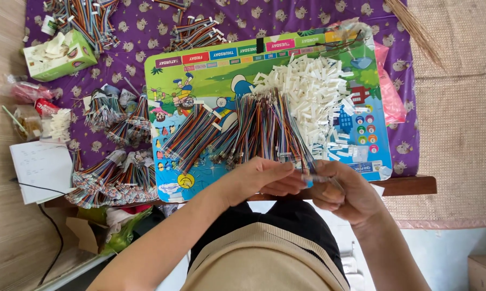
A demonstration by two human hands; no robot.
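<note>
- Seen from above, a person sits at a low table draped in a purple patterned cloth (pixel 286 21), with both bare hands meeting at its near edge.
- The left hand (pixel 262 178) has its fingers curled narrow, the fingertips pinching toward the other hand at the ends of a strand of multicoloured ribbon cable (pixel 302 156).
- The right hand (pixel 342 194) is closed around the same strand, thumb and forefinger gripping its near end; what sits at that tip is too small to tell.
- The held strand runs up into a loose pile of rainbow ribbon cables (pixel 259 126) lying on a colourful cartoon board (pixel 210 81) in the middle of the table.
- Just beside the cables, to the right on the board, lies a heap of small white plastic connectors (pixel 313 91).
- More bundled cables (pixel 113 172) lie on the cloth to the left of the board, and further bundles (pixel 87 19) at the top left.
- A green tissue box (pixel 60 54) stands at the far left, with a sheet of white paper (pixel 41 167) below it.
- A pink plastic bag (pixel 389 91) pokes out from under the board's right edge.
</note>
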